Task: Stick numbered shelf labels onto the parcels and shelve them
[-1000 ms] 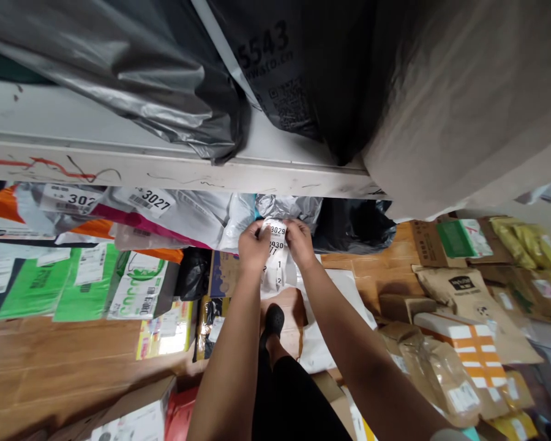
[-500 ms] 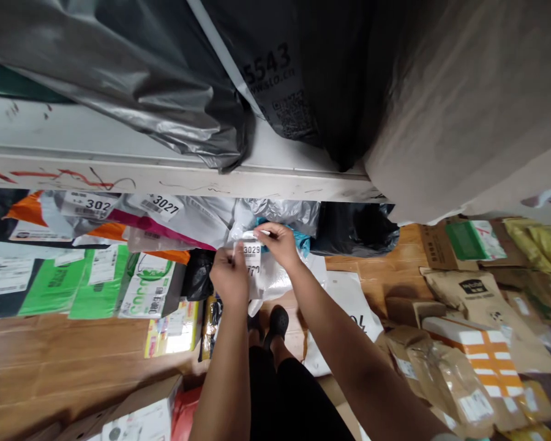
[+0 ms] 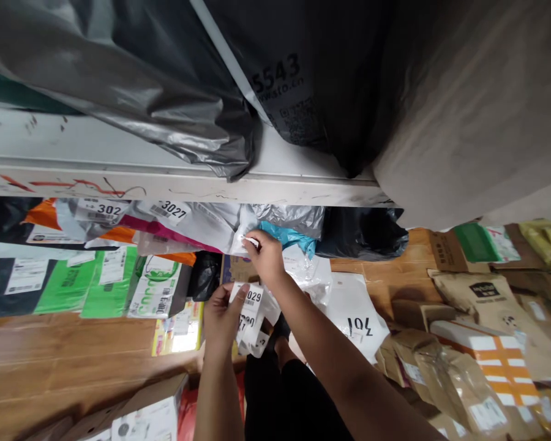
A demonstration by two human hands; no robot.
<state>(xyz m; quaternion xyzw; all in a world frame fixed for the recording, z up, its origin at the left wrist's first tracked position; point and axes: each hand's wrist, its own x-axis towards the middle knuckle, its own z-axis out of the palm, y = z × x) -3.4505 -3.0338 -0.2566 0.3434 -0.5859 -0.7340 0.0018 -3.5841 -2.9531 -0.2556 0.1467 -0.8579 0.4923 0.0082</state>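
My left hand point(image 3: 223, 315) pinches a strip of white sticker labels point(image 3: 250, 327) printed with numbers and barcodes; the upper one shows "029". The strip hangs down and curls over my feet. Higher up, my right hand point(image 3: 269, 260) is closed, thumb and fingertips on a small white label point(image 3: 252, 243) against a white plastic parcel point(image 3: 247, 222) on the lower shelf. Part of this label is under the fingers. Just right of it lie a bright blue bag point(image 3: 291, 237) and a black bag point(image 3: 360, 233). A grey parcel point(image 3: 172, 211) to the left bears a "3027" label.
A white shelf edge point(image 3: 174, 188) runs across above my hands, with large dark bags point(image 3: 174, 79) over it. Green parcels point(image 3: 67, 282) sit at left. A white bag point(image 3: 353, 312) lies on the wooden floor, and several cardboard boxes and brown bags point(image 3: 477, 300) are at right.
My hands have moved apart. The left has drawn the label strip down toward me, while the right has gone up and left to the white parcel with a small label.
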